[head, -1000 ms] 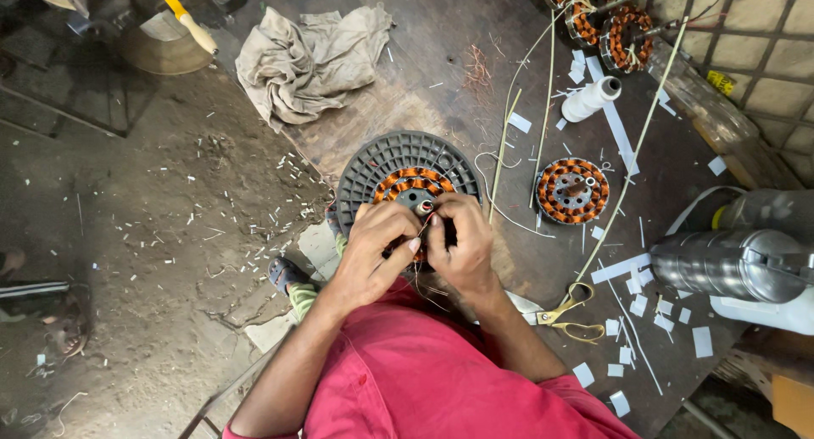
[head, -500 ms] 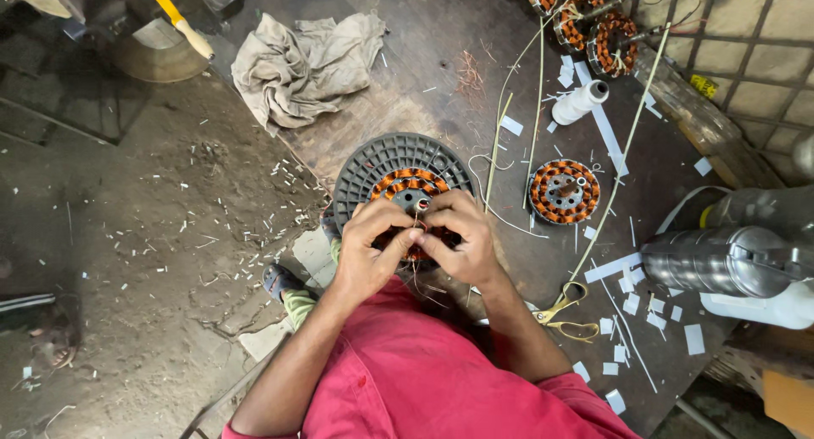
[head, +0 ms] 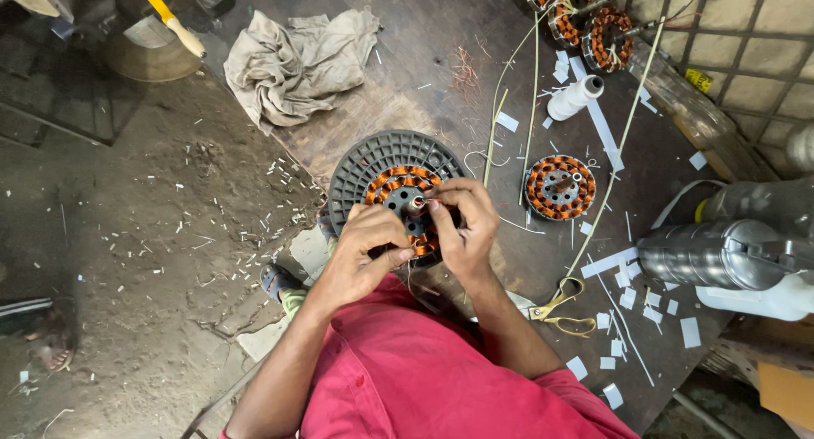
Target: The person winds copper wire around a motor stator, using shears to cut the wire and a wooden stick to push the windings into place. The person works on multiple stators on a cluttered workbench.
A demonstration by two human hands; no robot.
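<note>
Copper-wound stator [head: 405,203] sitting in grey ribbed housing [head: 373,161] on workbench [head: 424,40]. Left hand [head: 366,251], right hand [head: 465,223] curling together over it, fingertips pinching at centre. Second stator [head: 560,187], scissors [head: 561,307] lying nearby.

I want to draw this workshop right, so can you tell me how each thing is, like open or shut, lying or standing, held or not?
Left hand: fingers curled, pinching at the wound stator.
Right hand: fingers curled, gripping the same stator.
Wound stator: flat on a grey ribbed disc, held.
Second stator: flat on the table, untouched.
Scissors: lying flat; blades hidden.
Rag: crumpled.
White spool: lying on its side.
</note>
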